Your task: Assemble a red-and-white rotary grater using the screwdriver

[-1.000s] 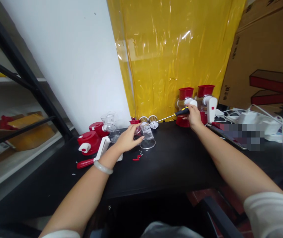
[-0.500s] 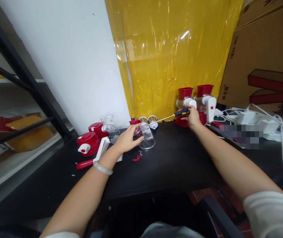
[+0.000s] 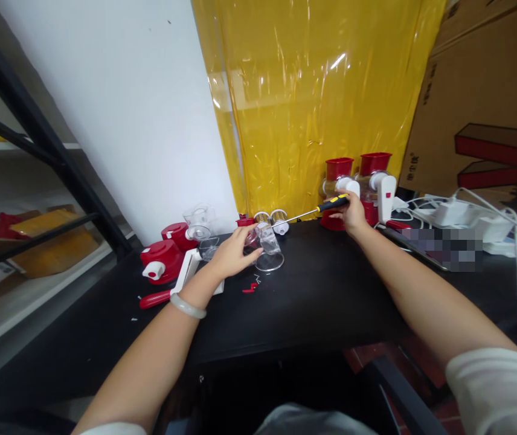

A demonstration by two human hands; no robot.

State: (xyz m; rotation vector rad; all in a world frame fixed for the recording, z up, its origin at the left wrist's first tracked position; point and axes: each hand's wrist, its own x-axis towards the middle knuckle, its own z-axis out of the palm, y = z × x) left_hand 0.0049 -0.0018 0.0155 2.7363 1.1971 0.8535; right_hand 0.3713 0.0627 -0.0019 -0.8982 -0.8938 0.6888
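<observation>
Around the clear plastic housing (image 3: 270, 244) on the black table, my left hand (image 3: 237, 251) is closed, thumb in front. My right hand (image 3: 353, 212) grips the black and yellow handle of a screwdriver (image 3: 306, 214). Its metal shaft slants down to the left, and the tip reaches the top of the housing; exactly what it touches is too small to tell. Small red pieces (image 3: 250, 287) lie just in front of the housing. Behind it rest two grater drums (image 3: 279, 221) with white ends. A white crank with a red handle (image 3: 155, 299) lies beneath my left wrist.
Red bases (image 3: 162, 260) and another clear housing (image 3: 199, 222) stand at the left. Two assembled red and white graters (image 3: 375, 187) stand at the back right. Beside them are a phone (image 3: 421, 248) and white chargers with tangled cables (image 3: 489, 228). A cardboard box (image 3: 480, 90) stands behind.
The screwdriver handle seems slightly turned, with its yellow part showing differently. Both hands stay in nearly the same place, and the housing has not moved.
</observation>
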